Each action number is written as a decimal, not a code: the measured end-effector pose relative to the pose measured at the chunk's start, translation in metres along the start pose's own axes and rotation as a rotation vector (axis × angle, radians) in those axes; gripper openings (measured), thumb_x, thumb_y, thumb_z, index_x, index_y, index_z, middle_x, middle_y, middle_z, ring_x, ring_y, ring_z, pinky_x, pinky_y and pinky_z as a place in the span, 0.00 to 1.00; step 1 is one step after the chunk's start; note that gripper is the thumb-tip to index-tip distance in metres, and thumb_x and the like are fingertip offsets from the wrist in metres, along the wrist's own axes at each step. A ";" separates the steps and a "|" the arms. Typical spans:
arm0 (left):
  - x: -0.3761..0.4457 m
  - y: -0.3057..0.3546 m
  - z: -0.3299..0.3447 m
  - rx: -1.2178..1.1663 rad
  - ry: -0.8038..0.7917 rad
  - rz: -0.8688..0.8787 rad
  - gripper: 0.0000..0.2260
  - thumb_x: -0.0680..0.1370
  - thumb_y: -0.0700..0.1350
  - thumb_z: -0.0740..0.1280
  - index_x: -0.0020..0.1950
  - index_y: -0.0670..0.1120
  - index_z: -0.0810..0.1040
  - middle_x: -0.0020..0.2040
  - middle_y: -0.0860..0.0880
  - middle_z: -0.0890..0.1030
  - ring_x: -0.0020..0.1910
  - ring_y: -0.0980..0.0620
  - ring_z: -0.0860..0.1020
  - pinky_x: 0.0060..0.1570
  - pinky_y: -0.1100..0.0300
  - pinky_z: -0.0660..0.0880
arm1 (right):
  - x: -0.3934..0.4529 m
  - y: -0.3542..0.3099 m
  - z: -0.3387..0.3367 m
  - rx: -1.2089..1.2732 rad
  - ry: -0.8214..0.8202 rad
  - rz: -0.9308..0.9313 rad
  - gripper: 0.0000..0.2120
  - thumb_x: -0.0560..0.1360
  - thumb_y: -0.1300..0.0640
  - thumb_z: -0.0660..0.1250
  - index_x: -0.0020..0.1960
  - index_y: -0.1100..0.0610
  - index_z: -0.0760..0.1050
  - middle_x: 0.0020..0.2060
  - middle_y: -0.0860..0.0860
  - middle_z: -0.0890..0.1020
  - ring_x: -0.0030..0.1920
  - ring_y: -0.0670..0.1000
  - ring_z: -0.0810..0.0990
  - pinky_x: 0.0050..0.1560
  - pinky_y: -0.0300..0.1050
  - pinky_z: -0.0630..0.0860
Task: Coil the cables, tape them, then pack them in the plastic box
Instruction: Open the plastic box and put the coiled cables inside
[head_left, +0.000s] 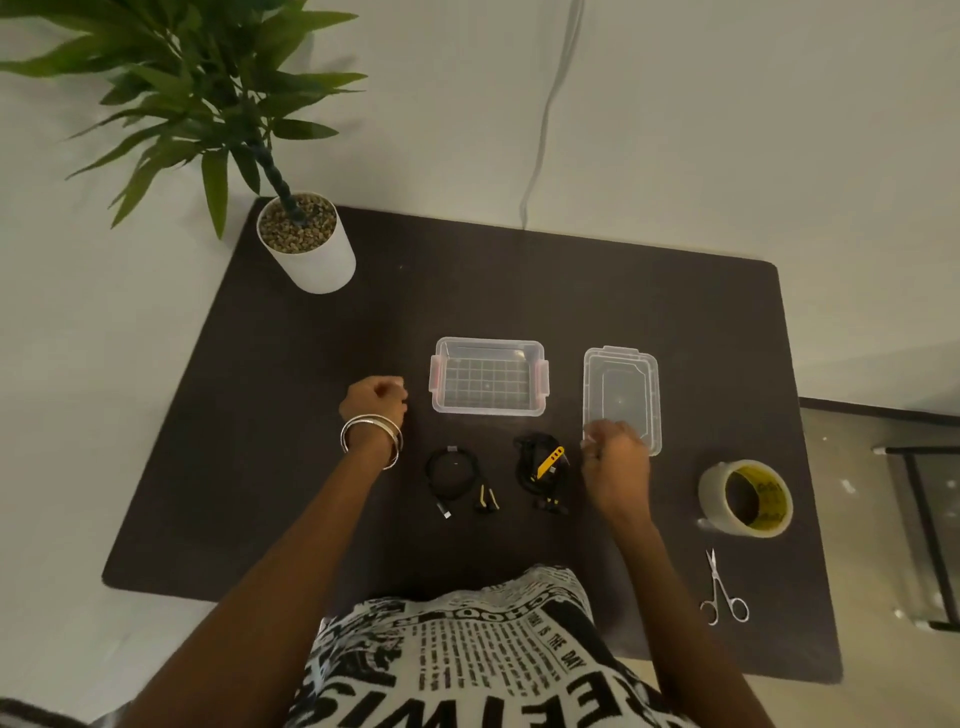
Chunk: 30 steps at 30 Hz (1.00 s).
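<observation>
Two black cables lie on a dark mat. The left cable is loosely looped, with a silver plug at its end. The right cable is a tighter bundle with a yellow tag. Behind them stands the clear plastic box, lid off, with pink latches. Its clear lid lies to the right. My left hand is curled shut left of the box, holding nothing. My right hand hovers with fingers closed just right of the bundled cable, over the lid's near corner.
A roll of clear tape sits at the right of the mat, with small scissors nearer me. A potted plant stands at the mat's far left corner. A thin cord hangs down the wall behind.
</observation>
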<state>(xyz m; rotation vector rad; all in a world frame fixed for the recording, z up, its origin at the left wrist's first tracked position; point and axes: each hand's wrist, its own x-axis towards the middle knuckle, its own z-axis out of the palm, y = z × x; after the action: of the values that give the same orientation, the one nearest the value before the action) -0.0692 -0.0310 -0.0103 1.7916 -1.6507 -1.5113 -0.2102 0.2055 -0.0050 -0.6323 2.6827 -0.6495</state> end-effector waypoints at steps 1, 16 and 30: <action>-0.005 -0.007 -0.004 0.094 0.009 0.059 0.07 0.76 0.39 0.64 0.48 0.42 0.82 0.43 0.44 0.83 0.38 0.48 0.81 0.46 0.54 0.80 | -0.001 -0.006 0.005 0.051 -0.044 0.004 0.10 0.74 0.70 0.62 0.53 0.65 0.78 0.48 0.61 0.81 0.49 0.62 0.79 0.47 0.46 0.73; -0.041 -0.057 0.021 1.285 -0.318 0.627 0.20 0.80 0.51 0.58 0.73 0.54 0.63 0.66 0.44 0.67 0.66 0.42 0.67 0.63 0.50 0.68 | -0.006 -0.015 0.046 -0.012 -0.119 0.209 0.07 0.74 0.65 0.65 0.52 0.65 0.78 0.50 0.61 0.79 0.52 0.61 0.77 0.52 0.54 0.76; -0.042 -0.005 -0.022 0.591 -0.437 0.248 0.12 0.71 0.40 0.73 0.54 0.44 0.83 0.50 0.46 0.84 0.50 0.49 0.81 0.55 0.58 0.76 | -0.006 -0.035 -0.023 0.153 -0.371 0.055 0.09 0.69 0.65 0.74 0.49 0.63 0.82 0.40 0.58 0.85 0.38 0.51 0.82 0.48 0.49 0.80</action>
<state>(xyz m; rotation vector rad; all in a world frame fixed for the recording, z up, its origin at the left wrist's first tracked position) -0.0408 -0.0027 0.0157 1.4621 -2.6469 -1.4687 -0.2022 0.1882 0.0326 -0.5726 2.2759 -0.6436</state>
